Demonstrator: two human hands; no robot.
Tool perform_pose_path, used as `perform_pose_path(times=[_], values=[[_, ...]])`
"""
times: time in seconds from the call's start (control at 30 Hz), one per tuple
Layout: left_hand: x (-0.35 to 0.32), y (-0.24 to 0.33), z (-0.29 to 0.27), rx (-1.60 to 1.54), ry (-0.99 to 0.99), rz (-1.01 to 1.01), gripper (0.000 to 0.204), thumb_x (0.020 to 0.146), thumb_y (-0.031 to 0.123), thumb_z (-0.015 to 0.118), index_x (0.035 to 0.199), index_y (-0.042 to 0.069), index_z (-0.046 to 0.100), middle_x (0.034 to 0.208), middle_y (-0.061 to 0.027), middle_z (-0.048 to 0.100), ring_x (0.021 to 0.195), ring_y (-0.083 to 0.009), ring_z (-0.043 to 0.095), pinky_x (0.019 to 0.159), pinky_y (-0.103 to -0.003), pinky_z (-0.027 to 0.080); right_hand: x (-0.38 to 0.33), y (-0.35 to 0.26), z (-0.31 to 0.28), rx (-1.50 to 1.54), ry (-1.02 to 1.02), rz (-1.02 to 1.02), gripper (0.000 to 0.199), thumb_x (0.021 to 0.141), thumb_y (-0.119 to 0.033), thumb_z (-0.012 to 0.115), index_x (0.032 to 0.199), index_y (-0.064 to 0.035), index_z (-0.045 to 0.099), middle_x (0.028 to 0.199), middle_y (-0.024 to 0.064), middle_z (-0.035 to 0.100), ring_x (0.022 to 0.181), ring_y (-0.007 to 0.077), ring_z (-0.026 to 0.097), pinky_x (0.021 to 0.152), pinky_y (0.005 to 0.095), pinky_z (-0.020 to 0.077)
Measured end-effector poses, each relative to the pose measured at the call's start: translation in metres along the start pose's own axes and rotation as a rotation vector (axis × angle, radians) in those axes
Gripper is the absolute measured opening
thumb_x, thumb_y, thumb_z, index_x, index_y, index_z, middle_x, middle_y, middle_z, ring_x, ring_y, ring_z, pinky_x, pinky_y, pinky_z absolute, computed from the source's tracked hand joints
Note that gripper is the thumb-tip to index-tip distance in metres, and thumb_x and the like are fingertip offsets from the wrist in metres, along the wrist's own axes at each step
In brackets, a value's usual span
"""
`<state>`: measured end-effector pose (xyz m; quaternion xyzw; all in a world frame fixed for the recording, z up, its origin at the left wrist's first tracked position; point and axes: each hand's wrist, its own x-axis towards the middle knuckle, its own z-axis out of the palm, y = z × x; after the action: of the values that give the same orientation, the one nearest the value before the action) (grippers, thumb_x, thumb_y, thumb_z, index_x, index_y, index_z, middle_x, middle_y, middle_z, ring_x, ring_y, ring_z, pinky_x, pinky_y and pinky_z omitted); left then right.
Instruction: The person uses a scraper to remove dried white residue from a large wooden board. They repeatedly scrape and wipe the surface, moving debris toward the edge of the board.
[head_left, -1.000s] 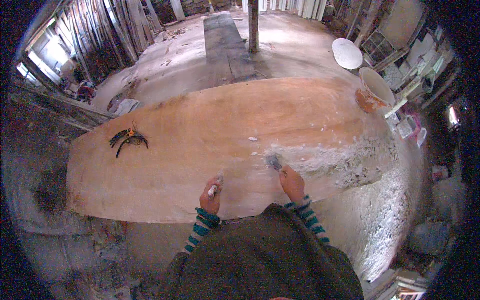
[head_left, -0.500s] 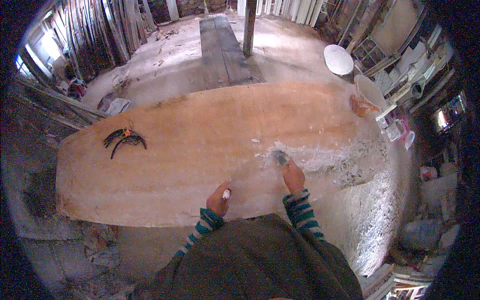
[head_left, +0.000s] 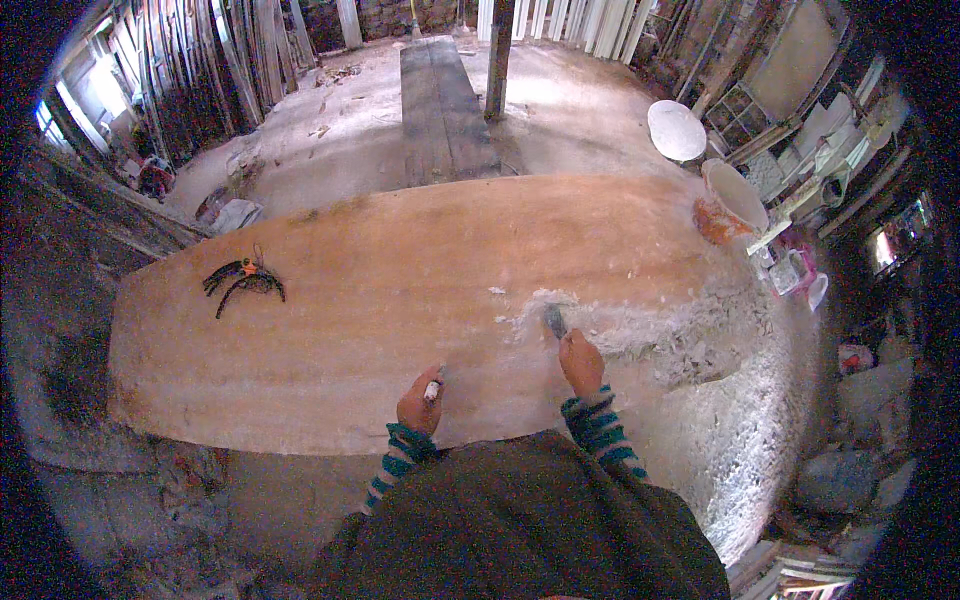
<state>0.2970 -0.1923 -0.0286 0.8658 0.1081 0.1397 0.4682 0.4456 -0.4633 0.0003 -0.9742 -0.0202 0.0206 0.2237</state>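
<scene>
My right hand (head_left: 580, 362) is closed round the handle of a scraper (head_left: 555, 319). Its dark flat blade points away from me and rests at the near edge of a heap of pale, crumbly plaster-like material (head_left: 640, 328). To the left, my left hand (head_left: 416, 404) is wrapped round a small white-ended handle (head_left: 432, 390); the rest of that tool is too small or hidden to make out. Both hands are over a long wooden tabletop (head_left: 370, 310). Smaller crumbs of the pale material lie left of the heap.
Black curved pieces with an orange middle (head_left: 248, 270) lie at the table's left. An orange-brown bucket (head_left: 735, 200) and a white round lid or tub (head_left: 676, 130) stand at the far right. Beyond the table are a dark plank (head_left: 445, 105) and a wooden post (head_left: 498, 70).
Both hands appear slightly further left. The scraper blade stays by the left end of the heap and points more straight ahead. The view has shifted a little.
</scene>
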Motion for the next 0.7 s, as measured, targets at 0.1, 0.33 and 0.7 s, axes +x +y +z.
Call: perform_pose_path(times=[0.1, 0.33, 0.7], values=[[-0.003, -0.014, 0.009, -0.060, 0.060, 0.014, 0.034, 0.085, 0.016, 0.059, 0.118, 0.015, 0.052, 0.103, -0.0111, 0.063, 0.088, -0.0301, 0.063, 0.068, -0.037, 0.052, -0.044, 0.002, -0.024, -0.025, -0.116, 0.027, 0.025, 0.087, -0.029, 0.048, 0.092, -0.0055, 0.054, 0.077, 0.0210, 0.061, 0.073, 0.0411, 0.059, 0.062, 0.0494, 0.0458], [-0.005, -0.037, 0.021, -0.156, 0.101, -0.009, 0.027, 0.087, 0.019, 0.057, 0.113, 0.013, 0.056, 0.104, -0.0110, 0.063, 0.087, -0.0287, 0.063, 0.069, -0.036, 0.051, -0.027, 0.007, 0.009, 0.026, -0.029, -0.015, 0.022, 0.086, -0.028, 0.051, 0.093, -0.0072, 0.055, 0.079, 0.0195, 0.062, 0.075, 0.0396, 0.059, 0.063, 0.0493, 0.0462], [-0.006, 0.002, 0.006, -0.051, 0.148, -0.014, 0.023, 0.088, 0.016, 0.057, 0.110, 0.011, 0.058, 0.106, -0.0085, 0.063, 0.091, -0.0240, 0.063, 0.074, -0.031, 0.051, -0.060, 0.014, -0.014, 0.007, -0.137, -0.030, 0.022, 0.085, -0.027, 0.051, 0.094, -0.0079, 0.055, 0.077, 0.0193, 0.062, 0.073, 0.0397, 0.059, 0.063, 0.0501, 0.0455]])
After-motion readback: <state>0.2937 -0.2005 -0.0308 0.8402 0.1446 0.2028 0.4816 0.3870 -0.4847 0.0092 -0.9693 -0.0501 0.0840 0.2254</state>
